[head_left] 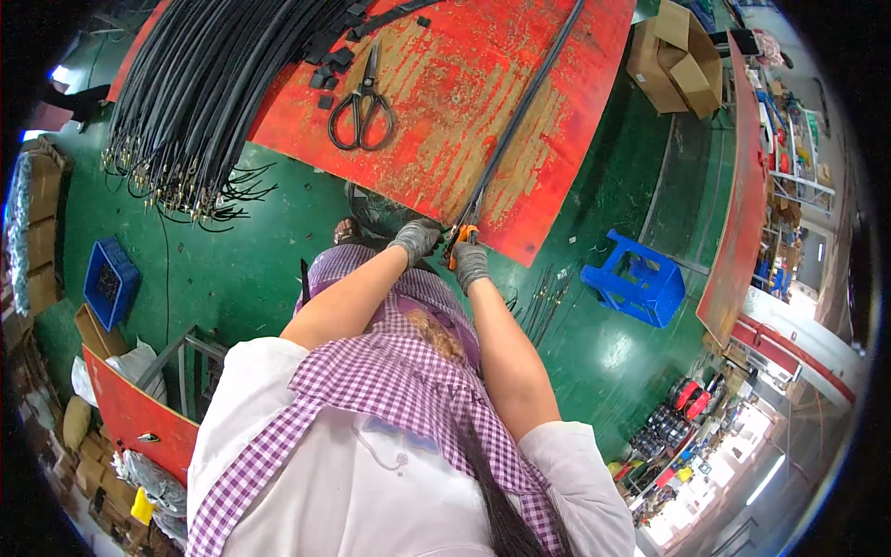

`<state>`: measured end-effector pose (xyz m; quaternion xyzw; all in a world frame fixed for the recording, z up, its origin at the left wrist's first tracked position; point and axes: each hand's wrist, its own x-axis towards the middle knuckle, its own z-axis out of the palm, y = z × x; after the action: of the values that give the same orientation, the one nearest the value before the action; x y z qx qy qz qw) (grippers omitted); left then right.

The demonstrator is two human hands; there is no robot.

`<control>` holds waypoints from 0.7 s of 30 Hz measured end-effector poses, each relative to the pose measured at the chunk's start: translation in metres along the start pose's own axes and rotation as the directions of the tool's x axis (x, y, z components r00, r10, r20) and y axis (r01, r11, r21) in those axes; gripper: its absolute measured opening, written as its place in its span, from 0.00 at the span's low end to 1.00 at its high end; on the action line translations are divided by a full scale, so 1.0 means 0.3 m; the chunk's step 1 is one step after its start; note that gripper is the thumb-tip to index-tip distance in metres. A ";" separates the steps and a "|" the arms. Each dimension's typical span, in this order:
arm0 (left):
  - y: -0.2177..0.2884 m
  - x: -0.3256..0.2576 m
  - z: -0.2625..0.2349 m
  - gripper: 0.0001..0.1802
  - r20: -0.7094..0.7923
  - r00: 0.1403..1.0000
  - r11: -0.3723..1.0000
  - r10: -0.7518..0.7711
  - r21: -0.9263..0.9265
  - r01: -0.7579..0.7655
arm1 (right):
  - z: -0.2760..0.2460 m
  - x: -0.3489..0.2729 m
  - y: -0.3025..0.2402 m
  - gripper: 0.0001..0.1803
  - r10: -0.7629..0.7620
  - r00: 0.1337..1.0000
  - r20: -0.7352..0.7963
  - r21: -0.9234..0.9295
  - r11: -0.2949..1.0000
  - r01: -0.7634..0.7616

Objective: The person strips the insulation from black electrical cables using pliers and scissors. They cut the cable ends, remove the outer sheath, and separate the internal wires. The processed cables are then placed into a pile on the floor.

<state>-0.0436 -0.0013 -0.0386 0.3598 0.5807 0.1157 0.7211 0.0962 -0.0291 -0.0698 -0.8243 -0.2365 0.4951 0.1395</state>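
Note:
A long black cable [513, 127] runs down the red worktable [408, 176] to its near edge. At its near end my left hand [418, 239], in a grey glove, is closed on the cable; the fingertips are too small to see clearly. My right hand [471, 264], gloved alike, grips orange-handled pliers [461, 239] right beside the left hand. The jaws are at the cable's end, and I cannot tell whether they touch it. Black-handled scissors [365, 113] lie on the table farther left, next to small black pieces [331, 72].
A thick bundle of black cables [200, 102] with metal-tipped ends hangs over the table's left edge. On the green floor are a blue plastic stool [640, 280] at right and a blue crate [109, 283] at left. An open cardboard box [676, 63] stands at far right.

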 end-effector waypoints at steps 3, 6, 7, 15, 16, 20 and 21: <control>-0.171 0.122 0.018 0.11 -0.050 0.945 0.916 0.322 0.268 -0.298 | 0.028 -0.040 -0.041 0.07 -0.038 0.998 0.048 0.007 0.999 0.038; -0.016 0.043 0.050 0.13 0.278 0.884 0.168 0.375 0.918 -0.359 | -0.043 -0.059 -0.042 0.10 -0.312 0.946 0.085 -0.562 0.769 0.304; -0.034 0.057 0.043 0.15 0.259 0.887 0.261 0.382 0.891 -0.372 | -0.039 -0.033 -0.013 0.12 -0.313 0.948 0.064 -0.526 0.796 0.298; 0.094 -0.031 0.060 0.22 -0.144 0.986 0.932 0.085 0.360 -0.028 | -0.003 0.044 0.059 0.16 -0.044 0.993 0.109 0.205 0.978 0.021; 0.098 -0.043 0.050 0.22 -0.160 0.984 0.937 0.079 0.348 -0.019 | 0.000 0.007 0.025 0.13 -0.031 0.990 0.135 0.289 0.957 -0.009; 0.131 -0.067 0.049 0.20 -0.180 0.979 0.935 0.099 0.354 -0.030 | 0.000 0.032 0.025 0.09 0.002 0.989 0.145 0.447 0.892 -0.067; 0.119 -0.053 0.054 0.20 -0.191 0.973 0.927 0.126 0.371 -0.047 | 0.005 0.084 0.064 0.09 -0.011 0.993 0.117 0.417 0.908 -0.040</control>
<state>-0.0245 0.0085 -0.0023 0.4982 0.6489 0.0759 0.5701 0.1097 -0.0322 -0.0983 -0.7466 -0.1265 0.5825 0.2953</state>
